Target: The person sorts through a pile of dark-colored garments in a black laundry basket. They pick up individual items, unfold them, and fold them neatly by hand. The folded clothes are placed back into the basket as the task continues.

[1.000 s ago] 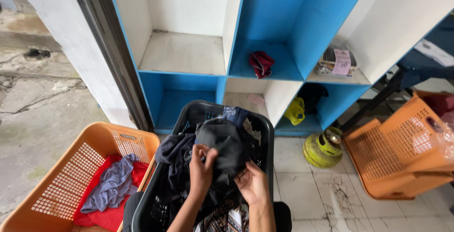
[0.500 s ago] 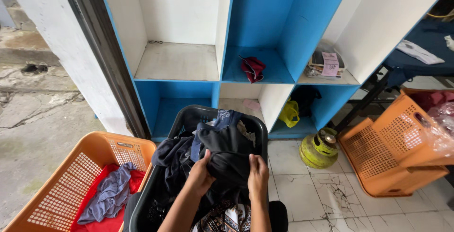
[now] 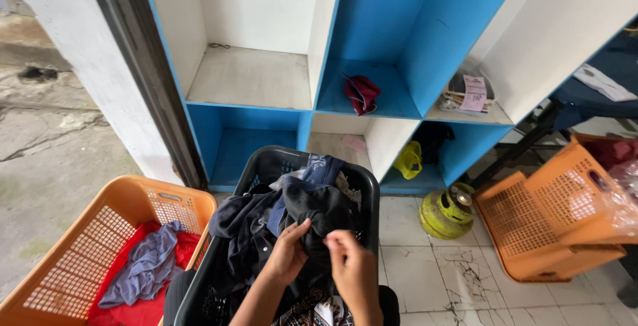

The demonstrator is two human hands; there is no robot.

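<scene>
Dark clothing is heaped in the black laundry basket, which stands on the floor in front of the blue and white cubby shelf. One black garment is gathered at the top of the heap, near the basket's front edge, and is gripped by both hands. The left hand is closed around a fold of it, thumb raised against the cloth. The right hand is pinched onto the same fold with fingertips bent inward, so neither hand is open.

Judging by how things lie, the sorting seems at an early stage: the black basket is piled above its rim, with a blue piece showing at the back edge. In the orange basket at the left, only a grey-blue garment on red cloth is seen. Most shelf compartments hold little: a dark red item lies in the middle blue cubby, and some papers in the one to its right. A yellow-green gas cylinder stands on the cracked tiles, beside two more orange baskets at the right.
</scene>
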